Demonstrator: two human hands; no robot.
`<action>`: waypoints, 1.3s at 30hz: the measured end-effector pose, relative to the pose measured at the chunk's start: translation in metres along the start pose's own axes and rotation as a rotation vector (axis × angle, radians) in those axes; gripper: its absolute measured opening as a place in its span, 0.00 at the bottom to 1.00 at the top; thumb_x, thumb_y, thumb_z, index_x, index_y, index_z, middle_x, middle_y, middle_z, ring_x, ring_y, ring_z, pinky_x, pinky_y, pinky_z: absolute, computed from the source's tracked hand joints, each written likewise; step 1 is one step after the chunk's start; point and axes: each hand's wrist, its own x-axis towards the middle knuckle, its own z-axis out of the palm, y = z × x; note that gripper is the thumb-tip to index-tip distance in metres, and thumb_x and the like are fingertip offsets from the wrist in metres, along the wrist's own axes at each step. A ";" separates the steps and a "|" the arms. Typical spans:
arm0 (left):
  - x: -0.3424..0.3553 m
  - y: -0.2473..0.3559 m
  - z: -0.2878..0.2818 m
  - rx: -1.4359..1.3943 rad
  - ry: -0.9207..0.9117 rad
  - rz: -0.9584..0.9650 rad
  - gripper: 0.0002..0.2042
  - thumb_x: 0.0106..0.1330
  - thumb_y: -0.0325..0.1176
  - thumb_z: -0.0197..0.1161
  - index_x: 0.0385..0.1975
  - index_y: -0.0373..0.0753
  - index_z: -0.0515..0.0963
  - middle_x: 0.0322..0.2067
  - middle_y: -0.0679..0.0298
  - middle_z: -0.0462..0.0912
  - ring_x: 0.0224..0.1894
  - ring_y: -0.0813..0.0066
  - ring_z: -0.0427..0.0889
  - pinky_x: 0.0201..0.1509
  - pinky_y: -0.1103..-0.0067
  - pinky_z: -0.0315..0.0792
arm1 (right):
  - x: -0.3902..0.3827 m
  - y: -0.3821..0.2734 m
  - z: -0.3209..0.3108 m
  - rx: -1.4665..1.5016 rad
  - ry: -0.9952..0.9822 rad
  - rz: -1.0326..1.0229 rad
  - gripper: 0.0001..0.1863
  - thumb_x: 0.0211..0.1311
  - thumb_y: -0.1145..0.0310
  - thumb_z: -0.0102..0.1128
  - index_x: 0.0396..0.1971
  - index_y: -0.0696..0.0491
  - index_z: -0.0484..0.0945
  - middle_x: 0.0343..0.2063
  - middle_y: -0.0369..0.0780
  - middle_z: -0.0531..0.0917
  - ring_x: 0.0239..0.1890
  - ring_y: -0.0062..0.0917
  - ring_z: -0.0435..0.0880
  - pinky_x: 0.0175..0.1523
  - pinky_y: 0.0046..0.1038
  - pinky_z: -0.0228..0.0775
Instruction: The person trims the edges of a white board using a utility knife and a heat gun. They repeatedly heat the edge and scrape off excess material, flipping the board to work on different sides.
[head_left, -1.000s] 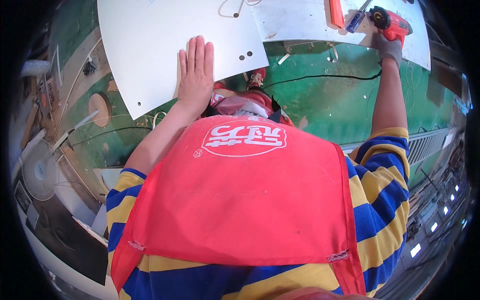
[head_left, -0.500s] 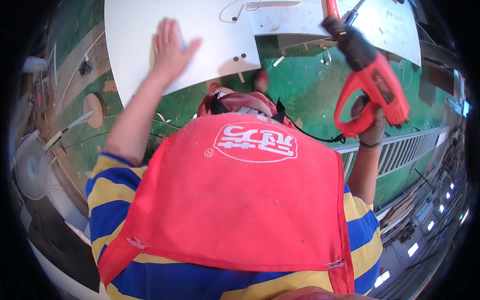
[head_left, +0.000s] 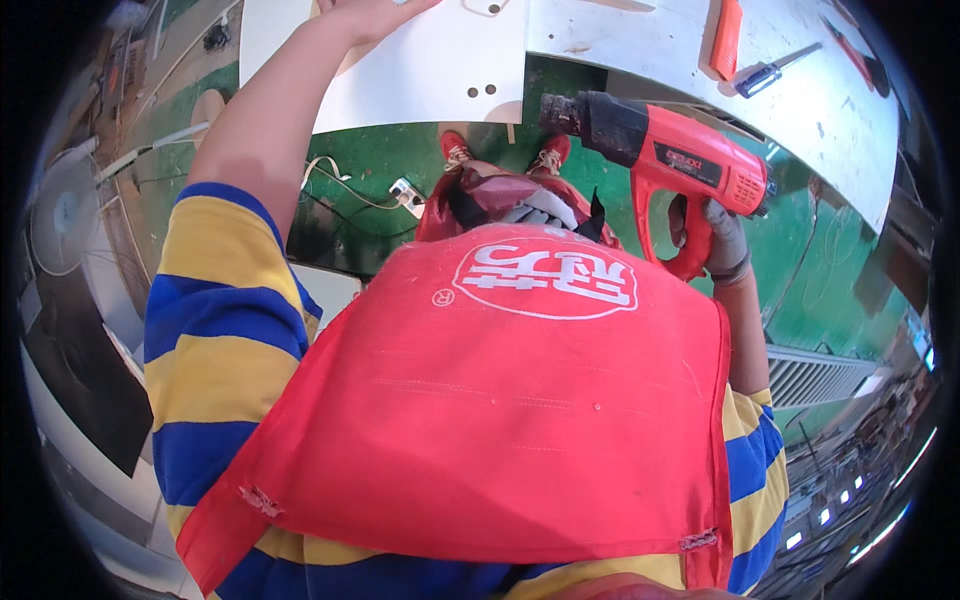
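Observation:
My left hand (head_left: 362, 18) reaches to the top edge, over the white sheet panel (head_left: 400, 85) with small dark holes; its thumb is stretched out and most fingers are cut off by the frame. My right hand (head_left: 722, 242), in a grey glove, grips the red handle of a red and black heat gun (head_left: 678, 150), held level at the right with its dark nozzle toward the left. Beyond the gun, an orange-red tool (head_left: 726, 38) and a screwdriver (head_left: 760, 80) with a blue handle lie on a scuffed white work surface (head_left: 640, 50).
Below, on the green floor (head_left: 800, 290), are my red shoes (head_left: 548, 155), cords and a small pale object (head_left: 407, 195). A white fan (head_left: 62, 210) stands at the far left. A slatted ladder-like rack (head_left: 820, 375) lies at the right.
The heat gun has come off the work surface in my right hand and swung level, nozzle leftward. My left hand has moved upward, toward the frame's top edge.

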 end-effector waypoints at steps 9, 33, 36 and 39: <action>0.002 0.007 0.002 0.022 -0.042 -0.025 0.60 0.58 0.77 0.45 0.73 0.34 0.26 0.74 0.45 0.22 0.77 0.51 0.21 0.77 0.55 0.28 | 0.002 -0.001 -0.011 0.023 -0.040 0.070 0.34 0.57 0.41 0.66 0.49 0.56 0.76 0.25 0.40 0.79 0.22 0.22 0.77 0.28 0.23 0.69; -0.006 0.012 -0.011 0.065 -0.109 -0.056 0.58 0.61 0.75 0.44 0.73 0.35 0.24 0.74 0.47 0.18 0.77 0.54 0.18 0.78 0.57 0.27 | 0.001 -0.012 -0.011 0.011 -0.045 0.100 0.34 0.56 0.41 0.67 0.48 0.58 0.76 0.25 0.41 0.80 0.22 0.22 0.78 0.26 0.23 0.70; -0.008 0.012 -0.013 0.063 -0.112 -0.050 0.58 0.61 0.76 0.43 0.73 0.35 0.24 0.74 0.47 0.18 0.76 0.54 0.18 0.78 0.57 0.27 | 0.001 -0.011 -0.011 0.020 -0.047 0.099 0.34 0.56 0.41 0.67 0.49 0.58 0.76 0.24 0.41 0.80 0.22 0.22 0.77 0.26 0.23 0.70; -0.010 0.012 -0.014 0.048 -0.109 -0.041 0.58 0.61 0.76 0.43 0.73 0.35 0.23 0.74 0.47 0.18 0.76 0.54 0.18 0.78 0.57 0.27 | 0.001 -0.011 -0.012 0.026 -0.050 0.100 0.34 0.56 0.42 0.67 0.49 0.57 0.75 0.24 0.41 0.80 0.22 0.22 0.77 0.26 0.22 0.70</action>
